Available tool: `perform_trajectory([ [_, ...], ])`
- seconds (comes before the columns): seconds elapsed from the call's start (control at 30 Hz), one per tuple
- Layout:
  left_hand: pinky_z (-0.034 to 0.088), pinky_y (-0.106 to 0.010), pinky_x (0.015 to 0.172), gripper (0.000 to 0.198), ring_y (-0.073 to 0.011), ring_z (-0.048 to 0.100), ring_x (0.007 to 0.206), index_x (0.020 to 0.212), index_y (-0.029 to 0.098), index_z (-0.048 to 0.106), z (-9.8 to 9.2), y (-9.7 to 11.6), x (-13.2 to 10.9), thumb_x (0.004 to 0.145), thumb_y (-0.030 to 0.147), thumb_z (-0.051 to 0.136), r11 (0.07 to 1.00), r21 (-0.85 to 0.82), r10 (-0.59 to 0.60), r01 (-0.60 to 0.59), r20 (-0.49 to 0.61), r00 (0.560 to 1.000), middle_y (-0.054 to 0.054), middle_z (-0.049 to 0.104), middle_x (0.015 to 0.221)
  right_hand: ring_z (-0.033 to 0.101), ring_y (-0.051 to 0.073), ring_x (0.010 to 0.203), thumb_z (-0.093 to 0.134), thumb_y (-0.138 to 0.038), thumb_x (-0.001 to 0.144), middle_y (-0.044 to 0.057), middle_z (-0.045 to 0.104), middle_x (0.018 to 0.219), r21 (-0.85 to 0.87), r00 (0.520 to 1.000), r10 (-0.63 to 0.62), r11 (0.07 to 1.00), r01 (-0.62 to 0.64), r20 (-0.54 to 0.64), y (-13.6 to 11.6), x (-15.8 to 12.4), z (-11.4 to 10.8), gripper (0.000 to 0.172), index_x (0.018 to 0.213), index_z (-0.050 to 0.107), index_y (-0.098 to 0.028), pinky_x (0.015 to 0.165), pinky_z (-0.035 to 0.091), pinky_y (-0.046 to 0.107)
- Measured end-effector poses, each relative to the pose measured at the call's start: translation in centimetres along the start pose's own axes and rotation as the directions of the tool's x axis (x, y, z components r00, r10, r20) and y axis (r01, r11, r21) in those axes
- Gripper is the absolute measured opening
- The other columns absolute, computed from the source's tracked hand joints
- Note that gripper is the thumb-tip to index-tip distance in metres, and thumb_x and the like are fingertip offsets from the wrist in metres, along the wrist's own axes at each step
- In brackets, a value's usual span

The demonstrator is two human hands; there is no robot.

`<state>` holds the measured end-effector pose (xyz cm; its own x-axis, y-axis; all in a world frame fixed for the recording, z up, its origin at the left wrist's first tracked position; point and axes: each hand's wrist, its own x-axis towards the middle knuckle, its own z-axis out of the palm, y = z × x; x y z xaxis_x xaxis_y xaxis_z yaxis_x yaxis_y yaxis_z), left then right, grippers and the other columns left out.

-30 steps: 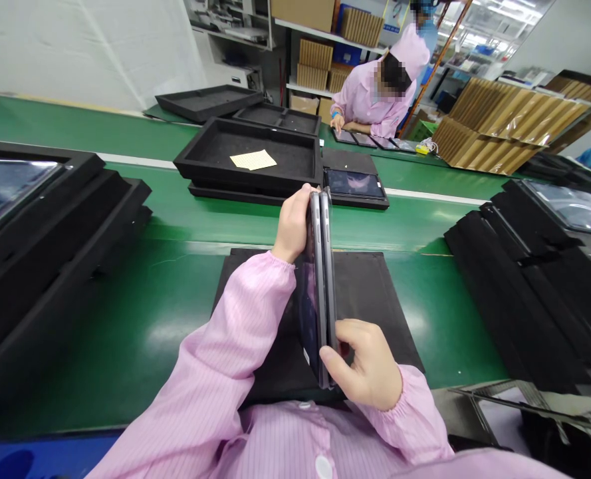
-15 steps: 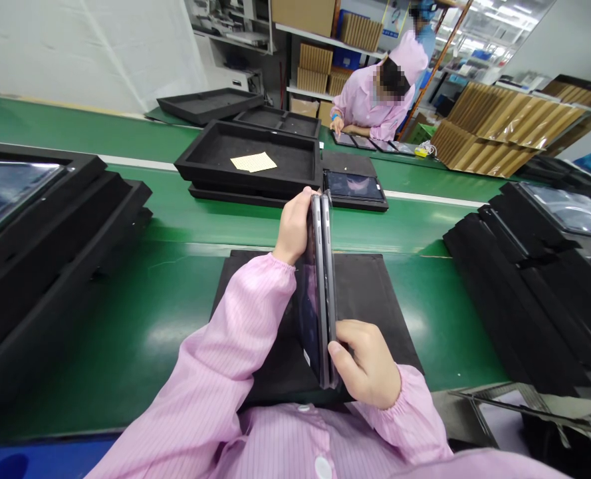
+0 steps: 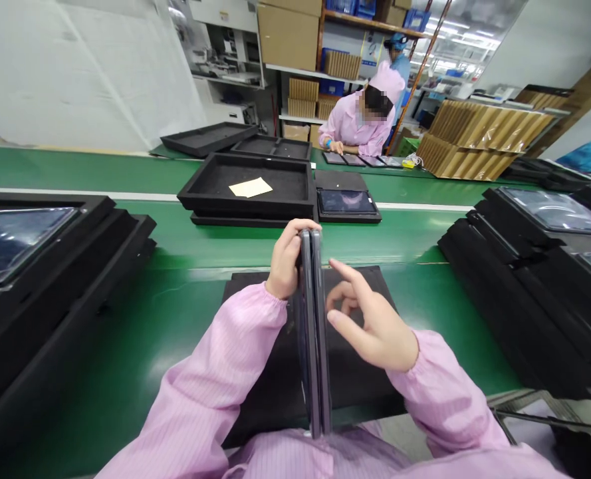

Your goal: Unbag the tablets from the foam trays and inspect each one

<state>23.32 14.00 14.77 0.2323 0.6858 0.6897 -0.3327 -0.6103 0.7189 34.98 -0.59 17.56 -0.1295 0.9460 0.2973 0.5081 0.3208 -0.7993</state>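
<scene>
Two tablets (image 3: pixel 316 332) stand on edge, face to face, with their narrow sides toward me. My left hand (image 3: pixel 291 256) is closed around their far upper end. My right hand (image 3: pixel 367 316) is just to the right of them, fingers apart and index finger stretched out; it appears to hold nothing. Beneath the tablets lies a black foam mat (image 3: pixel 359 372) on the green bench. Beyond it, another tablet (image 3: pixel 346 201) lies in a black foam tray.
Black foam trays (image 3: pixel 250 179), the top one holding a yellow paper (image 3: pixel 251 187), sit across the bench. Stacks of foam trays with tablets stand left (image 3: pixel 66 293) and right (image 3: pixel 519 293). A co-worker in pink (image 3: pixel 362 120) leans over several tablets at the back.
My right hand has let go of the tablets' near right side and moved up, its fingers opening. The tablets have come a little closer to me, still in my left hand.
</scene>
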Motion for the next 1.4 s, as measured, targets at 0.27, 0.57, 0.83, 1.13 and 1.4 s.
perform_trajectory([
  [0.27, 0.051, -0.045, 0.083, 0.059, -0.0255, 0.057, 0.092, 0.127, 0.030, 0.050, -2.5, 2.0, -1.1, 0.083, 0.069, 0.054, 0.994, -0.087, 0.099, -0.073, 0.355, 0.929, -0.007, 0.053, 0.112, 0.051, 0.013, 0.063, 0.061, -0.024, 0.084, -0.003, 0.051, 0.081, 0.273, 0.987, -0.129, 0.957, 0.099, 0.091, 0.1, 4.7, -0.9, 0.077, 0.152, 0.026, -0.026, 0.059, 0.049, 0.028],
  [0.57, 0.055, -0.042, 0.072, 0.072, -0.0216, 0.061, 0.081, 0.138, 0.034, 0.027, -3.0, 3.2, -0.9, 0.083, 0.060, 0.063, 0.989, -0.122, -0.007, 0.088, 0.548, 0.837, -0.006, 0.050, 0.106, 0.051, 0.016, 0.067, 0.064, -0.034, 0.082, 0.001, 0.050, 0.090, 0.363, 0.994, -0.076, 0.931, 0.041, 0.085, 1.3, 4.9, 0.1, 0.076, 0.149, 0.029, -0.026, 0.061, 0.051, 0.032],
  [0.83, 0.051, -0.035, 0.061, 0.063, -0.0152, 0.054, 0.066, 0.131, 0.035, 0.030, -2.0, 4.4, -1.3, 0.083, 0.061, 0.062, 0.963, -0.225, -0.012, 0.151, 0.521, 0.854, -0.002, 0.048, 0.098, 0.046, 0.015, 0.068, 0.064, -0.034, 0.079, -0.001, 0.046, 0.088, 0.411, 0.996, -0.078, 0.910, 0.058, 0.034, 1.1, 4.5, 1.1, 0.075, 0.144, 0.028, -0.027, 0.059, 0.048, 0.031],
  [1.13, 0.054, -0.039, 0.066, 0.060, -0.0188, 0.056, 0.080, 0.127, 0.036, 0.039, -1.4, 4.2, -2.0, 0.080, 0.062, 0.064, 0.947, -0.280, -0.008, 0.156, 0.465, 0.885, -0.006, 0.040, 0.118, 0.042, 0.015, 0.061, 0.059, -0.037, 0.078, -0.005, 0.039, 0.075, 0.364, 0.996, -0.072, 0.927, 0.088, -0.057, 0.6, 4.1, 1.5, 0.067, 0.138, 0.032, -0.026, 0.055, 0.040, 0.030],
  [1.4, 0.055, -0.038, 0.064, 0.052, -0.0168, 0.055, 0.076, 0.122, 0.036, 0.040, -1.2, 4.2, -2.1, 0.083, 0.063, 0.061, 0.947, -0.270, -0.036, 0.174, 0.448, 0.893, -0.005, 0.037, 0.117, 0.038, 0.015, 0.058, 0.055, -0.032, 0.080, -0.007, 0.037, 0.069, 0.327, 0.986, -0.083, 0.937, 0.126, -0.142, 0.0, 4.1, 1.8, 0.052, 0.128, 0.037, -0.025, 0.053, 0.031, 0.028],
])
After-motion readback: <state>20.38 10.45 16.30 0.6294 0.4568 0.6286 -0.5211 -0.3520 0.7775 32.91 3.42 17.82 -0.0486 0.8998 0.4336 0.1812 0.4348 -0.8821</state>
